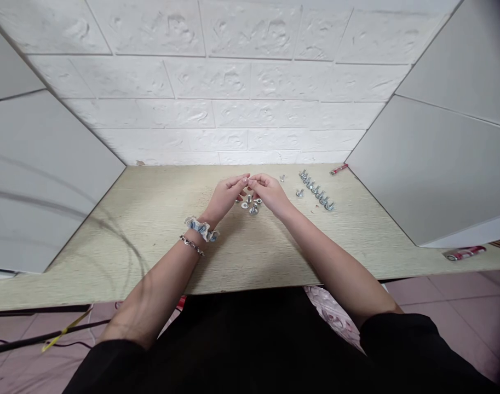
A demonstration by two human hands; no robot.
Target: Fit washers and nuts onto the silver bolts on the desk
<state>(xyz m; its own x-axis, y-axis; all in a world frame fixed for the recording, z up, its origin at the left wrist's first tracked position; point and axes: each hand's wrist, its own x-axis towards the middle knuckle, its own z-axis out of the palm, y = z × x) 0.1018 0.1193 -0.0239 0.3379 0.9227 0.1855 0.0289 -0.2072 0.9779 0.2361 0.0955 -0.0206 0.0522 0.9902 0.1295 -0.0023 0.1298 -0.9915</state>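
Note:
My left hand [227, 195] and my right hand [269, 192] meet fingertip to fingertip above the middle of a pale wooden table [159, 241]. Both pinch a small metal part [248, 180] between them; it is too small to tell what it is. Under the hands lie a few loose bolts and washers [250, 206]. A scrunchie [201, 228] and a thin bracelet sit on my left wrist.
To the right, a slanted row of several assembled bolts [316, 191] stands on the table, with a single bolt [282, 178] nearer the hands. A red pen [339, 169] lies at the far right corner. White panels wall both sides; cables [36, 339] run at lower left.

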